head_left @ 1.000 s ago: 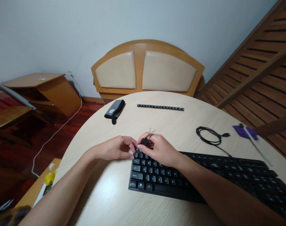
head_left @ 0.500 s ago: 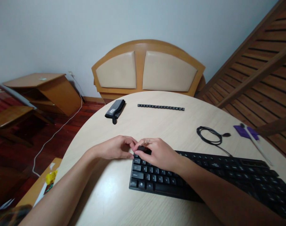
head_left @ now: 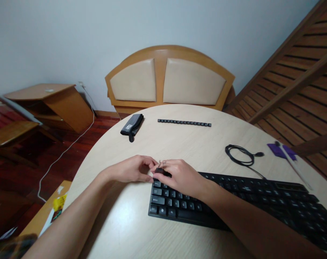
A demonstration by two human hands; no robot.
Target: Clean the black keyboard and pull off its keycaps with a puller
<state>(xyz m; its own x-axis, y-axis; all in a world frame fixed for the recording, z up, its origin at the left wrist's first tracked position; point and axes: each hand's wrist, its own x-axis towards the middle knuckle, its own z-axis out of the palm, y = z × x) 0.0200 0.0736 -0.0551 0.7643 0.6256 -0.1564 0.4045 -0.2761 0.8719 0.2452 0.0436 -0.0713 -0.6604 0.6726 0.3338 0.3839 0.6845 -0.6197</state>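
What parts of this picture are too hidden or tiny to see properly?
Head view, the only one:
- The small black clip: mostly covered by the right hand.
- Left fingertips: curled under the left hand.
- The keyboard: its top-left keys sit under the hands; its right end runs off the frame.
- The row of black keycaps: too small to read.

We see a matt black plastic keyboard [head_left: 233, 201], a smooth pale wood-grain bench [head_left: 196, 144], glossy black cable [head_left: 240, 154] at right, grey cloth pouch [head_left: 131, 125] upper left
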